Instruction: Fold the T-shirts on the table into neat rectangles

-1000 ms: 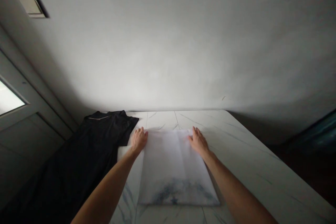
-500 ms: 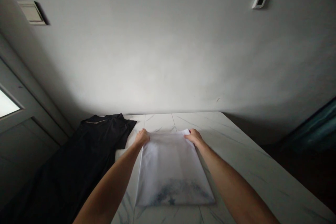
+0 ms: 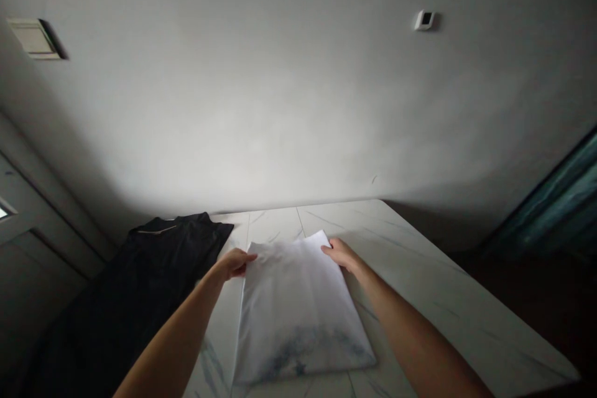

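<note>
1. We hold the folded white cloth (image 3: 296,298) by its far end; it lies in front of us on the marbled table (image 3: 415,273), its blue-grey print near our side.
2. Our left hand (image 3: 237,263) pinches the left edge near the far corner, thumb on top. Our right hand (image 3: 338,253) pinches the right edge near its far corner, thumb likewise on top.
3. A second ago our fingers lay spread beside those corners; now both have closed on them. The far end, flat then, looks slightly raised and skewed, the right corner reaching farther from us. We judge that the cloth can now be steered from both corners.
4. On the left, the dark garment (image 3: 135,298) lies close beyond our hand and forearm, so sideways room there is tight.
5. On the right, a broad stretch of tabletop runs to the slanting table edge, leaving more room.
6. Ahead, a strip of table separates the cloth from the wall (image 3: 280,106). The near hem sits close to the bottom of our view; we cannot see the table's near edge.
</note>
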The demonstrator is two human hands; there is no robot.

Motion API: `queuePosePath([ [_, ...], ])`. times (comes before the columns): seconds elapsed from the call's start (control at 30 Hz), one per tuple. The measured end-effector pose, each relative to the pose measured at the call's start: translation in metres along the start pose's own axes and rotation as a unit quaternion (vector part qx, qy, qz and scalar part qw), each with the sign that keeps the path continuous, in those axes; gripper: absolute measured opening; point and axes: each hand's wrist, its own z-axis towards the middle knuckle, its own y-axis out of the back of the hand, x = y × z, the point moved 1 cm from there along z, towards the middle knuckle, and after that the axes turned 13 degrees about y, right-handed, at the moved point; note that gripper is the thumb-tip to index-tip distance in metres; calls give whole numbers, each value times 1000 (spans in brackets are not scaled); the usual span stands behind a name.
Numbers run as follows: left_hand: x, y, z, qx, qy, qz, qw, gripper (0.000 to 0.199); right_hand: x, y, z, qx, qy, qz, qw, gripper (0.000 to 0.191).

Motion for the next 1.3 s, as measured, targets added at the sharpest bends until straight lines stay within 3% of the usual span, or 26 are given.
queuePosePath([
  [0.1, 1, -7, -7, -4, -35, 3, 999, 50, 7, -8, -9, -21, 14, -75, 997, 21],
  [0.2, -6, -21, -13, -49, -108, 8, 993, 44, 9, -12, -19, -44, 20, -103, 993, 21],
  [0.3, -19, -41, -24, -97, -186, 10, 978, 41, 1, -2, -27, -61, 21, -112, 992, 19],
  [0.37, -30, -59, -34, -74, -209, -16, 975, 41, -14, 12, -35, -77, 19, -112, 990, 19],
  [0.57, -74, -138, -57, 83, -190, -165, 964, 54, -105, 87, -72, -164, 9, -80, 983, 23],
  [0.73, -117, -222, -34, 154, -208, -176, 950, 52, -191, 162, -76, -197, 4, -85, 977, 26],
  [0.87, -162, -283, 9, 151, -222, -189, 945, 46, -240, 208, -37, -196, -9, -107, 975, 25],
  [0.97, -194, -312, 45, 128, -153, -177, 964, 38, -269, 225, 9, -186, -11, -126, 974, 28],
  [1.1, -229, -327, 93, 95, -60, -138, 984, 29, -304, 233, 79, -171, 0, -136, 976, 28],
  [1.3, -272, -324, 163, -4, -56, -73, 996, 21, -341, 233, 172, -155, 13, -140, 978, 19],
])
